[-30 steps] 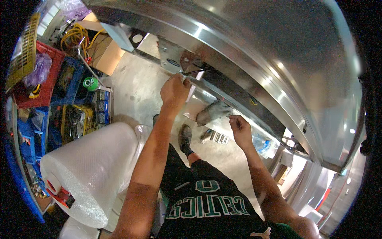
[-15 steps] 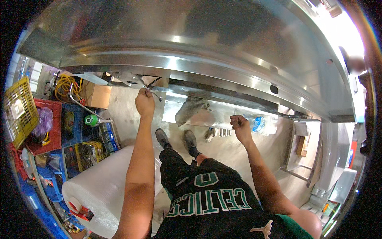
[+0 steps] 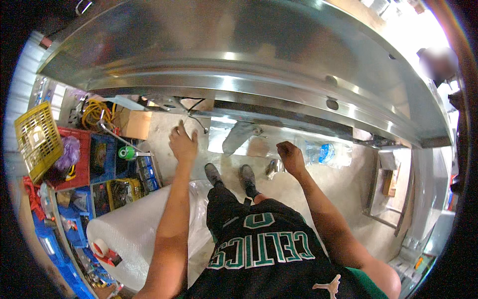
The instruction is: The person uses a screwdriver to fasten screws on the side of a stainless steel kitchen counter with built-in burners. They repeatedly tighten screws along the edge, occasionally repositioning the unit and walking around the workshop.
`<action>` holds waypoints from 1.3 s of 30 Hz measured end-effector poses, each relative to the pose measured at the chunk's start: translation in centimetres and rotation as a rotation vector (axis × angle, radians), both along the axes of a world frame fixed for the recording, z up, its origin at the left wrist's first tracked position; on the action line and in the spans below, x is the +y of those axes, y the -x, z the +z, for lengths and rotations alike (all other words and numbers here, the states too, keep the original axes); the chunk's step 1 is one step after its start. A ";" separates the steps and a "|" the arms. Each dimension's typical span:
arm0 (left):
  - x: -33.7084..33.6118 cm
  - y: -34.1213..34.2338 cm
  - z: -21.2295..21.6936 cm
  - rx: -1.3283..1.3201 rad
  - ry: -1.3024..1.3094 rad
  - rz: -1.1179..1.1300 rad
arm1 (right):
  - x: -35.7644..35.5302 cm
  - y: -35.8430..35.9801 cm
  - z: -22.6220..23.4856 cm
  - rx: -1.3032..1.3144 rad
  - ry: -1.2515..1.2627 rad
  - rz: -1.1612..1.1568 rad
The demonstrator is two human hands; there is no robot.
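A large stainless steel bench or cabinet (image 3: 239, 55) spans the far side in front of me. Under its front edge, at the left, hangs a thin dark cable (image 3: 203, 123). My left hand (image 3: 183, 144) is just short of that cable, fingers apart and nothing in them. Right of it, a grey rag or glove (image 3: 239, 138) rests on a low shiny metal sheet (image 3: 216, 141). My right hand (image 3: 292, 156) hovers by this sheet's near edge with its fingers curled together; whatever they hold, if anything, is hidden. Beside it lies a clear plastic bag with a blue label (image 3: 326, 153).
A big bubble wrap roll (image 3: 144, 224) stands at my left with a tape roll (image 3: 101, 247) on it. Crates, including a yellow one (image 3: 39, 142), blue bins (image 3: 74, 212) and coiled yellow hose (image 3: 97, 114) fill the left side. A frame (image 3: 386, 217) stands right. Small metal pieces (image 3: 275, 168) lie below the sheet.
My left hand has let go of the cable, drawn back toward me and spread its fingers. The right hand has shifted slightly left, still curled. The whole view has tilted a little.
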State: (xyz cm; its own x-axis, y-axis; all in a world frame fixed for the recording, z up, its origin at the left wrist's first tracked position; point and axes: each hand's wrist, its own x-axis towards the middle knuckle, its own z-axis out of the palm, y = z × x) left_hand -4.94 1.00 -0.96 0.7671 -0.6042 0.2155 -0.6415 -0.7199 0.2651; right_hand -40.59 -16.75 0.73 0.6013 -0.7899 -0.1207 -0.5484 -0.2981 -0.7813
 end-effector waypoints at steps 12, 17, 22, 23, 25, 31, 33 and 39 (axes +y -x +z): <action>26.4 17.9 -8.0 1.080 -0.298 -0.066 | 9.6 1.8 -1.5 0.120 -0.240 0.468; 34.7 18.5 0.4 1.614 -0.323 0.152 | 10.5 -0.6 -2.0 -0.011 -0.202 0.611; 37.7 24.9 3.6 1.360 0.138 -0.231 | 10.1 -1.8 -0.5 0.002 -0.242 0.590; 37.2 26.2 3.5 1.349 0.143 -0.031 | 10.0 -1.9 -0.2 0.018 -0.258 0.578; 36.9 27.5 3.8 1.091 -0.026 0.087 | 10.0 -1.7 0.0 -0.009 -0.219 0.602; 39.2 28.3 3.2 0.885 -0.440 -0.049 | 11.4 -0.8 -0.7 0.050 -0.248 0.589; 40.4 28.5 0.9 0.936 -0.524 0.027 | 12.5 -0.5 -1.1 0.077 -0.210 0.576; 46.9 29.7 -6.7 0.611 -0.546 -0.130 | 18.0 0.3 -1.2 0.029 -0.221 0.507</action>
State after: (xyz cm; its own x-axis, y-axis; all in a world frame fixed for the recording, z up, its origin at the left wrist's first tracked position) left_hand -34.63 47.92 -7.70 0.5706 -0.5954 -0.5657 -0.5852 -0.7780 0.2285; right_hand -40.93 1.24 -0.44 0.8935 -0.3564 -0.2733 -0.4014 -0.3611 -0.8417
